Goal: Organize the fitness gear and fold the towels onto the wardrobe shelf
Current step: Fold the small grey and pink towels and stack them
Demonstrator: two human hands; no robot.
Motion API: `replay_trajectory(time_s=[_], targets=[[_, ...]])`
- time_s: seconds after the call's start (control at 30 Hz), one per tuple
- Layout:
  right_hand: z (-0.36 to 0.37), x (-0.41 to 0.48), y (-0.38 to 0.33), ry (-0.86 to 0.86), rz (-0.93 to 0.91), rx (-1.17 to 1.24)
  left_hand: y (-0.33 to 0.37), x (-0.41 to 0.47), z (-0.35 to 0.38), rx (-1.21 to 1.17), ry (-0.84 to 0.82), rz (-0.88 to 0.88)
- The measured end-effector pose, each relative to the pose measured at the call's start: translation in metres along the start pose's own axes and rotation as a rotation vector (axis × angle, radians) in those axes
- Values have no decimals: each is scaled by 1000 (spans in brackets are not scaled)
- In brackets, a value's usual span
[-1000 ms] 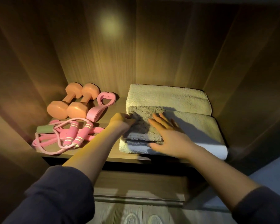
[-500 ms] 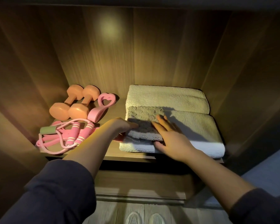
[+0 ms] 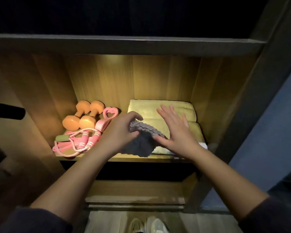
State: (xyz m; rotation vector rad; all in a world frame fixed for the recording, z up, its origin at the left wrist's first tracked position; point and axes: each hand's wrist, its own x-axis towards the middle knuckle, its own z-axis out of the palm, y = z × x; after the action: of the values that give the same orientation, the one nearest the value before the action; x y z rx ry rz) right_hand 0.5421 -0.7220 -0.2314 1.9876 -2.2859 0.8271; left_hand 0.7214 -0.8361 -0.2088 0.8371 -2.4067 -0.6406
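- Grey towel (image 3: 141,142) sits bunched on top of the towel stack at the 3 o'clock half of the wardrobe shelf (image 3: 133,159). One corner hangs past the 6 o'clock edge, so it is not neatly folded yet.
- Left hand (image 3: 119,132) is curled round the grey towel's 10 o'clock edge, gripping the bunched cloth. Probably there to pull or turn it into a fold.
- Right hand (image 3: 176,132) is flat with fingers spread wide, holding nothing. Its heel presses the grey towel's 3 o'clock side, likely to anchor the stack so it won't slide.
- Cream towels (image 3: 158,106) lie folded under it, one behind the other toward 12 o'clock.
- Orange dumbbells (image 3: 81,115), heart-loop band (image 3: 107,116) and pink jump rope (image 3: 81,140) are grouped at 9 o'clock, apart from the towels. The gear looks sorted.
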Motion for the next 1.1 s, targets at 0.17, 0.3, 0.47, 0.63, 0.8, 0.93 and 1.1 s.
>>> replay_trajectory(time_s=[0.17, 0.3, 0.47, 0.63, 0.8, 0.93, 1.1], targets=[[-20, -61, -46, -143, 3, 386, 39, -81, -11, -260, 54, 52], [-18, -110, -62, -88, 92, 593, 44, -131, -2, -364, -12, -125], [-17, -156, -73, -185, 48, 595, 57, -174, 7, -233, -68, -1], [-11, -188, -79, -68, 70, 712, 62, -204, 7, -228, -97, 27], [-10, -202, -74, -20, 66, 823, 36, -230, -6, -56, -173, 246], [4, -206, -75, -36, 115, 896, 22, -238, -9, 40, -347, 194], [18, -205, -76, -65, 172, 951, 21, -240, 0, 156, -476, 233]])
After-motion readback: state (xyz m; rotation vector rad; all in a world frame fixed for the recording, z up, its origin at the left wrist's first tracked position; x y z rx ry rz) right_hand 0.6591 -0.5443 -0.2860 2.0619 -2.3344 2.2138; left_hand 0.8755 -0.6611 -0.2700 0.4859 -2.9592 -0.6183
